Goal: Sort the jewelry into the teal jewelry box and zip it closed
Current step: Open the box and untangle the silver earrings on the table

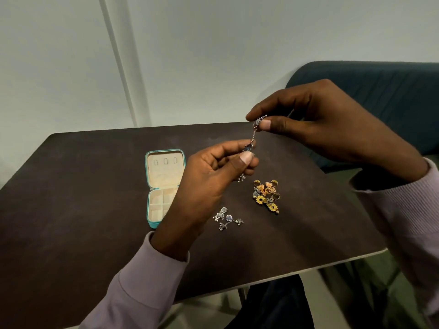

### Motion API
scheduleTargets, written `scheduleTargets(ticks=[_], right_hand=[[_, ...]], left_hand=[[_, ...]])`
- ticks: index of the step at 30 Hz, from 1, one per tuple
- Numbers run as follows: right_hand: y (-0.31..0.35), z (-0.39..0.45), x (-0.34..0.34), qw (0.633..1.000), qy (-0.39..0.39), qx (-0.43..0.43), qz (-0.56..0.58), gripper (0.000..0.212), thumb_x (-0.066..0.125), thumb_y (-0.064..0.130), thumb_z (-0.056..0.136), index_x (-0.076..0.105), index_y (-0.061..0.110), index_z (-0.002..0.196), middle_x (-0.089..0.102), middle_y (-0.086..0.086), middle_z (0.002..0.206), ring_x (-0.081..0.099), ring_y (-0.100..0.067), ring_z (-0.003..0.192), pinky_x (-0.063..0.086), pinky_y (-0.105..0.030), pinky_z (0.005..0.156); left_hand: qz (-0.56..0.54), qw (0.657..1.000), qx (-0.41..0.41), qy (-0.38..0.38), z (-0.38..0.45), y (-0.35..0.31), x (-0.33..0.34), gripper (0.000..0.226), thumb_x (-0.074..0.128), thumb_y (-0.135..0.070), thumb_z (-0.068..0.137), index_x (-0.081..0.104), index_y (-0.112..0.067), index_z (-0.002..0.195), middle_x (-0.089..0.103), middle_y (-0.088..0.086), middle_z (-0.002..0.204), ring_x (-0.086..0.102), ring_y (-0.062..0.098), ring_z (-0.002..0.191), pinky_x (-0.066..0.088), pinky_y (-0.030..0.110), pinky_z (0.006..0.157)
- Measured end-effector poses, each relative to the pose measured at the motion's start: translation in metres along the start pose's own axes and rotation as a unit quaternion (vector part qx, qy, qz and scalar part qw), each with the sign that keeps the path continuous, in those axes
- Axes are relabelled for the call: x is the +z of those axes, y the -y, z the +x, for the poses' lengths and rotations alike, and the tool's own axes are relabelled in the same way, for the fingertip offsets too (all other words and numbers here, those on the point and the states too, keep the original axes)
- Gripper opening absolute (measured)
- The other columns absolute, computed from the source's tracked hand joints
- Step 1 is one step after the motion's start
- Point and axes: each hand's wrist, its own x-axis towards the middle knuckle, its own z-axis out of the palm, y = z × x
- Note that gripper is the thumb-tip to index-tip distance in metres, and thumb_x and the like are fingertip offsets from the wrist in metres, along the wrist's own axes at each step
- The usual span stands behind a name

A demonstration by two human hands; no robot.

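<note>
**Desk:** What are the hands doing above the table?

**Photographer:** Both are raised over the dark brown table (95, 210). The right hand (332, 124) pinches the top of a silver chain earring (254, 134) between thumb and forefinger. The left hand (213, 172) pinches the lower part of the same piece, thumb closed against curled fingers. A small silver cluster hangs out under that hand, toward 6 o'clock.

**Desk:** Where is the box?

**Photographer:** The teal jewelry box (152, 186) lies open on the table at about 9 o'clock from the left hand, partly hidden behind its wrist. The cream lid panel, with three small slots, is on the far side; the divided compartments are on the near side. I cannot tell whether anything lies in them.

**Desk:** And the remaining jewelry?

**Photographer:** Two groups lie on the table. The gold and yellow pieces (267, 195) sit in a heap at 5 o'clock from the left hand's thumb, below the dangling earring. The loose silver earrings (226, 218) lie at about 7 o'clock from that heap, just beside the left wrist. Both groups lie apart from the box.

**Desk:** Anything else in view?

**Photographer:** Lilac sleeves (147, 281) cover both forearms. A dark teal sofa (380, 91) stands beyond the table at 1 o'clock, against a pale wall (213, 43).
</note>
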Motion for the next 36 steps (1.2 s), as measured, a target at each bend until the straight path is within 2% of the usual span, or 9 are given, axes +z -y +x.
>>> scheduleTargets(ticks=[7, 12, 17, 21, 23, 25, 29, 34, 36], right_hand=[[-0.002, 0.000, 0.001, 1.000, -0.003, 0.008, -0.009, 0.017, 0.061, 0.024, 0.089, 0.067, 0.027, 0.103, 0.067, 0.017, 0.095, 0.063, -0.001, 0.086, 0.050, -0.027, 0.074], [-0.002, 0.000, 0.002, 0.998, 0.012, 0.024, 0.056, 0.012, 0.060, 0.020, 0.089, 0.067, 0.022, 0.099, 0.070, 0.002, 0.089, 0.065, -0.011, 0.082, 0.053, -0.033, 0.074], [-0.005, 0.001, 0.002, 0.989, 0.044, 0.055, 0.127, 0.011, 0.058, 0.013, 0.090, 0.065, 0.015, 0.098, 0.068, 0.000, 0.079, 0.060, -0.001, 0.068, 0.044, -0.010, 0.059], [-0.007, 0.002, 0.000, 0.989, 0.060, 0.059, 0.121, 0.012, 0.058, 0.010, 0.089, 0.067, 0.015, 0.097, 0.070, 0.000, 0.080, 0.062, -0.003, 0.070, 0.044, -0.009, 0.058], [-0.007, 0.002, -0.001, 0.991, 0.065, 0.051, 0.109, 0.015, 0.059, 0.012, 0.088, 0.069, 0.019, 0.098, 0.071, 0.000, 0.082, 0.064, -0.008, 0.074, 0.047, -0.015, 0.060], [-0.007, 0.002, -0.001, 0.991, 0.070, 0.045, 0.103, 0.015, 0.062, 0.015, 0.087, 0.070, 0.020, 0.097, 0.071, -0.002, 0.084, 0.066, -0.020, 0.080, 0.053, -0.029, 0.067], [-0.006, 0.001, -0.001, 0.992, 0.069, 0.039, 0.097, 0.012, 0.067, 0.021, 0.082, 0.069, 0.016, 0.092, 0.069, -0.008, 0.086, 0.064, -0.031, 0.080, 0.052, -0.047, 0.073], [-0.009, 0.000, 0.001, 0.994, 0.072, 0.038, 0.078, 0.012, 0.066, 0.022, 0.082, 0.070, 0.018, 0.092, 0.070, -0.008, 0.085, 0.063, -0.033, 0.079, 0.051, -0.051, 0.072], [-0.010, -0.001, 0.002, 0.995, 0.070, 0.039, 0.067, 0.015, 0.066, 0.023, 0.082, 0.071, 0.022, 0.096, 0.072, -0.003, 0.088, 0.066, -0.028, 0.081, 0.052, -0.047, 0.075]], left_hand=[[-0.033, 0.999, -0.016, 0.013, -0.001, -0.009, 0.000, 0.038, 0.062, -0.016, 0.071, 0.059, -0.015, 0.109, 0.070, 0.004, 0.072, 0.063, 0.011, 0.066, 0.054, 0.021, 0.069], [-0.057, 0.997, -0.057, -0.007, 0.000, -0.010, 0.000, 0.032, 0.065, -0.015, 0.068, 0.057, -0.010, 0.099, 0.068, 0.005, 0.070, 0.059, 0.012, 0.058, 0.054, 0.023, 0.064], [-0.082, 0.990, -0.113, 0.024, 0.000, -0.008, 0.000, 0.017, 0.065, -0.017, 0.068, 0.061, -0.012, 0.083, 0.068, 0.003, 0.068, 0.061, 0.011, 0.059, 0.053, 0.023, 0.066], [-0.061, 0.988, -0.140, 0.026, 0.001, -0.008, -0.003, 0.018, 0.064, -0.019, 0.068, 0.065, -0.011, 0.085, 0.068, 0.002, 0.068, 0.062, 0.008, 0.060, 0.052, 0.021, 0.066], [-0.049, 0.987, -0.150, 0.035, 0.000, -0.008, -0.004, 0.021, 0.064, -0.020, 0.069, 0.068, -0.011, 0.087, 0.068, 0.001, 0.068, 0.060, 0.007, 0.061, 0.052, 0.020, 0.066], [-0.044, 0.986, -0.154, 0.039, 0.000, -0.009, -0.004, 0.021, 0.064, -0.020, 0.070, 0.069, -0.010, 0.088, 0.067, 0.000, 0.068, 0.058, 0.006, 0.061, 0.051, 0.020, 0.066], [-0.043, 0.990, -0.137, 0.012, 0.000, -0.009, -0.002, 0.019, 0.064, -0.022, 0.068, 0.068, -0.012, 0.084, 0.066, -0.001, 0.066, 0.057, 0.007, 0.059, 0.051, 0.020, 0.065], [-0.012, 0.995, -0.092, -0.036, 0.001, -0.008, -0.001, 0.017, 0.065, -0.023, 0.067, 0.067, -0.014, 0.082, 0.067, -0.001, 0.067, 0.057, 0.008, 0.062, 0.050, 0.023, 0.068], [0.001, 0.996, -0.070, -0.052, 0.001, -0.007, -0.001, 0.013, 0.065, -0.020, 0.072, 0.068, -0.014, 0.083, 0.068, 0.001, 0.069, 0.058, 0.010, 0.064, 0.050, 0.024, 0.070]])
